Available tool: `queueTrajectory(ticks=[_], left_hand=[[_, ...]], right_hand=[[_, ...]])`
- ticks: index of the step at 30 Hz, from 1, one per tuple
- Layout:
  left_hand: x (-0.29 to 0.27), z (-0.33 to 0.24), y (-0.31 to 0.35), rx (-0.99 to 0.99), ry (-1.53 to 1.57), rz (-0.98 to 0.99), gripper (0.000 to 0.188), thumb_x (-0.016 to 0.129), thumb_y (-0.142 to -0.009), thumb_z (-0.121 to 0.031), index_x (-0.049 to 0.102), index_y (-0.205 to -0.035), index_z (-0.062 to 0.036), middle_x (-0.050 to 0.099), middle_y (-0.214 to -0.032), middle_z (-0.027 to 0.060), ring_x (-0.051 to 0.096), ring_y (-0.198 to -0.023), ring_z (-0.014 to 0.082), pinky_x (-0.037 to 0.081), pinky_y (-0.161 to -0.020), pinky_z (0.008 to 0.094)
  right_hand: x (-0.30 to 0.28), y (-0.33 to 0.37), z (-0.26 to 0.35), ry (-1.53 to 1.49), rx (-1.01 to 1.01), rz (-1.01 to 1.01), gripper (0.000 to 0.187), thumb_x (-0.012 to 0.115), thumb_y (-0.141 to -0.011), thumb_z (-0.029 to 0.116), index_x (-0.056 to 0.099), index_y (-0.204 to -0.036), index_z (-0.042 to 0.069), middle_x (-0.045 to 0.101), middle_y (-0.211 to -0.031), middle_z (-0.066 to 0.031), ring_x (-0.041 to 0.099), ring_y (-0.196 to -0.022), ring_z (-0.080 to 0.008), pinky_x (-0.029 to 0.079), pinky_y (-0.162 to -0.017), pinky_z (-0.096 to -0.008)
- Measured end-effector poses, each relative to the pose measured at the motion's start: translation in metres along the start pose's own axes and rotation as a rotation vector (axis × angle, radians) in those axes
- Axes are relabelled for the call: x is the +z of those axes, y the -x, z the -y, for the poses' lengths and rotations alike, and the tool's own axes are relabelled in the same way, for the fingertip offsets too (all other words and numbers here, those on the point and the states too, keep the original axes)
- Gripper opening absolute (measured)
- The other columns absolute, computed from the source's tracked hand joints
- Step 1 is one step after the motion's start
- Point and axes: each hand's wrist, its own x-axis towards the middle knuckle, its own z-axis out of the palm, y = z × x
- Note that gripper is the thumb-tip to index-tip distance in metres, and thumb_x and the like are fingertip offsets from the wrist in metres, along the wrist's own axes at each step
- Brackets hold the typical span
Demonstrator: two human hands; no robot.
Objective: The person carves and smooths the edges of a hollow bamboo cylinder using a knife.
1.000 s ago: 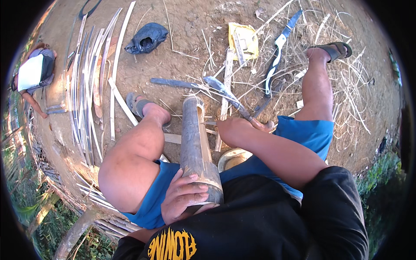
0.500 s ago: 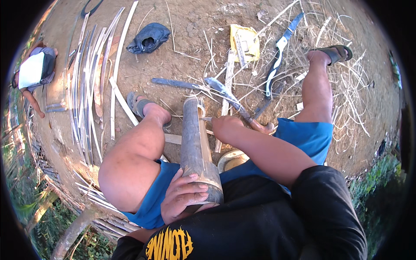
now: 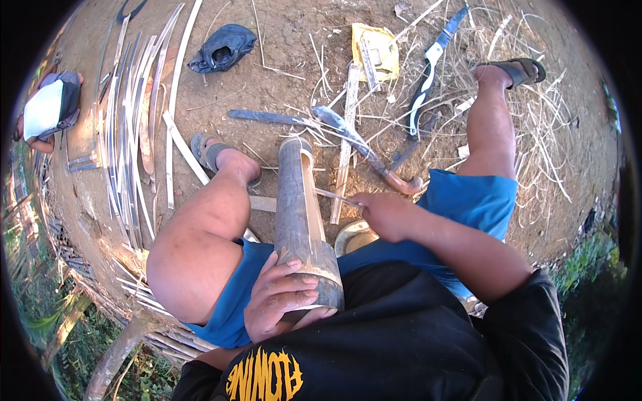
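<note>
A thick grey-brown bamboo tube (image 3: 291, 207) stands tilted between my thighs, its near end against my black shirt. Along its right side runs a long slot that bares the pale inner wall. My left hand (image 3: 281, 297) is wrapped round the wider near end, fingers over the top. In my right hand (image 3: 388, 215) is a slim knife (image 3: 336, 196), its thin blade pointing left to the slot's edge; whether the tip touches cannot be made out. The knife's handle is hidden in my closed fingers.
Beyond the tube lie a machete (image 3: 351, 138) with a curved wooden handle and a long blue, white and black tool (image 3: 424, 87). Bamboo strips (image 3: 127, 134), a black plastic bag (image 3: 224, 48), a yellow sack (image 3: 376, 53) and shavings (image 3: 535, 140) cover the ground. Another person (image 3: 50, 110) bends at far left.
My right hand has drawn back toward me and to the right, and more of the knife blade shows. The left hand keeps its hold on the tube.
</note>
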Motion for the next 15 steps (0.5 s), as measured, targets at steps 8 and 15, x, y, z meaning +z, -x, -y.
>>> queueTrajectory(ticks=[8, 15], left_hand=[[-0.001, 0.001, 0.003, 0.002, -0.003, 0.012, 0.041, 0.098, -0.062, -0.016, 0.07, -0.092, -0.0129, 0.075, -0.103, 0.0039, 0.066, -0.118, 0.0293, 0.039, -0.115, 0.0585], [0.0, 0.002, 0.001, 0.036, -0.032, 0.037, 0.041, 0.098, -0.064, -0.017, 0.07, -0.093, -0.0125, 0.075, -0.105, 0.0042, 0.066, -0.119, 0.0292, 0.038, -0.115, 0.0572]], right_hand=[[0.004, 0.003, 0.036, 0.003, 0.128, 0.056, 0.063, 0.059, -0.086, 0.003, 0.047, -0.148, 0.006, 0.071, -0.117, -0.0224, 0.068, -0.112, -0.0374, 0.055, -0.094, -0.0469], [0.022, -0.004, 0.029, 0.005, 0.055, -0.085, 0.057, 0.056, -0.09, 0.004, 0.048, -0.146, 0.008, 0.071, -0.106, -0.0256, 0.07, -0.103, -0.0408, 0.055, -0.088, -0.0496]])
